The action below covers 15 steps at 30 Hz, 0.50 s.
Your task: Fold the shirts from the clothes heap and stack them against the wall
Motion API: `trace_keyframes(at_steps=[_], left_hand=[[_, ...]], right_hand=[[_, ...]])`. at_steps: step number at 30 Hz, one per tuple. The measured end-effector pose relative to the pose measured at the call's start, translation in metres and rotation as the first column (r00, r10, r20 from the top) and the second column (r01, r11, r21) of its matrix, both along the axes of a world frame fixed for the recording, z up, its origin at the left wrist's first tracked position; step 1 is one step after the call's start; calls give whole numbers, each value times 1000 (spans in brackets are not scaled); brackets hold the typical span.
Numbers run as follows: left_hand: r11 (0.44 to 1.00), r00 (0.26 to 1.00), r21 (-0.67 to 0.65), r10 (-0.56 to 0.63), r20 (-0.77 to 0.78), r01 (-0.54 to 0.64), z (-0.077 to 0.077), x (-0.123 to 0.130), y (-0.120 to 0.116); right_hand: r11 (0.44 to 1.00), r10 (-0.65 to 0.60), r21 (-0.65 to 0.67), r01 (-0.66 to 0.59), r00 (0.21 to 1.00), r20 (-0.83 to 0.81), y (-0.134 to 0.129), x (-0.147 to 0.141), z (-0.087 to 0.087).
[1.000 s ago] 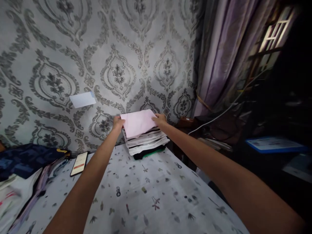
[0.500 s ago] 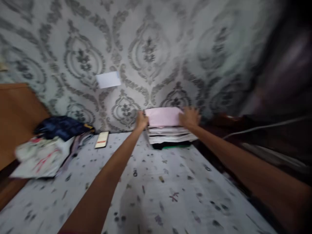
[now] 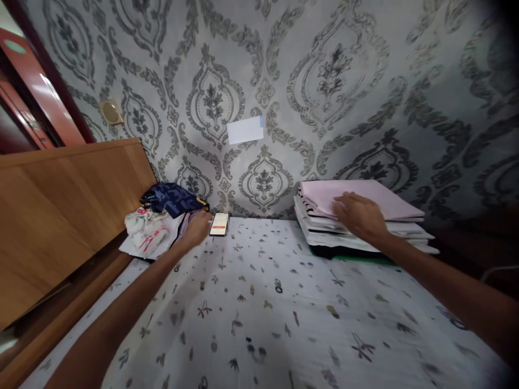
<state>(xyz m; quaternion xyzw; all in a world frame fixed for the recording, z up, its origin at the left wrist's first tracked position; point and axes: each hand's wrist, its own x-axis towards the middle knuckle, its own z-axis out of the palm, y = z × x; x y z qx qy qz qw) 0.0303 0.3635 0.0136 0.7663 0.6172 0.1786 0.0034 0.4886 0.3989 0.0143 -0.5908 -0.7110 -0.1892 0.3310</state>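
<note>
1. Clothes pile (image 3: 148,235), far-left corner of printed bedsheet (image 3: 259,302); left hand (image 3: 198,228) at its right side, grip indeterminable.
2. Smartphone (image 3: 219,225), near far edge; bedsheet spans rightward.
3. Folded-clothes stack (image 3: 324,239), far edge; right hand (image 3: 360,217) atop pink cloth (image 3: 379,193), ungripping.

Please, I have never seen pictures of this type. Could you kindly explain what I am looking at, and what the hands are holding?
There is no machine here: these are a person's own bare hands. Every picture comes from one camera worn on the head, looking forward and down. On the patterned sheet lie a neat stack of folded cloths, a phone and a looser pile of clothes. The right hand rests on the pink cloth topping the stack. The left hand is at the looser pile's edge, beside the phone; whether it grips anything, I cannot tell.
</note>
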Motion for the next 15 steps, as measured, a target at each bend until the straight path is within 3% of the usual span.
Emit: trace_keyframes(at_steps=[3,7,11,15], left_hand=[[990,979,-56,119,-167,-130,3,-67,-9],[967,922,-54,218,-321,-247,-10,-120,-32],[947,892,-30,291,-347,-321,-13,-139,-38],[933,909,-42,336,-245,-356,-12,-139,-25]], right_hand=[[996,85,9,-85,996,-4,-36,-22,-13],[943,321,-56,-328,941,-104,-97,-58,-51],[865,436,-179,-469,878,-199,-143,-96,-81],[776,497,-275,-568,819,-288,-162,-135,-88]])
